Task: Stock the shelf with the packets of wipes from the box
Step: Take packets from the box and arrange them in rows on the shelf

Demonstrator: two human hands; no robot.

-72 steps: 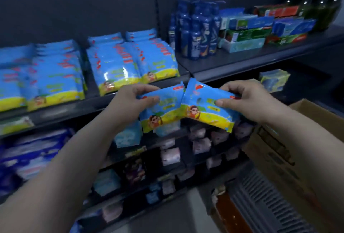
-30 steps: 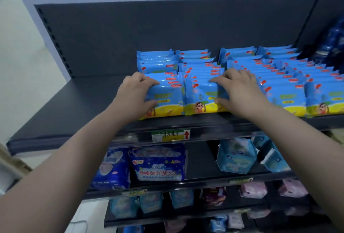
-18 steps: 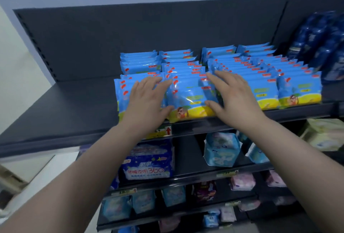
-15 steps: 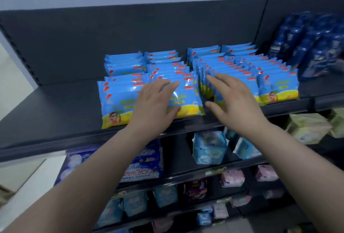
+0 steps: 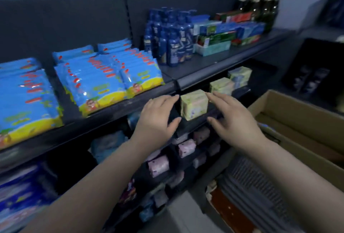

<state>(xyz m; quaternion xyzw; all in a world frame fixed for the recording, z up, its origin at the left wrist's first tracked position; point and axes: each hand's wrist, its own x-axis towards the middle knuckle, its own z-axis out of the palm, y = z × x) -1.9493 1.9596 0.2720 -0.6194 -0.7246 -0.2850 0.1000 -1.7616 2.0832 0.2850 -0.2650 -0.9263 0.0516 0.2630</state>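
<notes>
Blue-and-yellow packets of wipes (image 5: pixel 96 82) stand in rows on the dark top shelf (image 5: pixel 119 106) at left. My left hand (image 5: pixel 158 119) and my right hand (image 5: pixel 232 123) hover empty in front of the shelving, fingers relaxed and spread, on either side of a pale green pack on the second shelf. Neither hand touches anything. The cardboard box (image 5: pixel 297 121) stands open at the right; I cannot make out what lies inside it.
Blue bottles (image 5: pixel 171 37), boxed goods (image 5: pixel 223 33) and dark bottles (image 5: pixel 260 2) fill the top shelf to the right. Pale green packs (image 5: pixel 193 104) sit on the second shelf, pink packs (image 5: pixel 186 147) lower down. A grey slatted crate (image 5: pixel 251 186) lies on the floor below the box.
Both hands have let go of the wipes packets and drawn back from the top shelf. The view has swung right and down, bringing the cardboard box into sight.
</notes>
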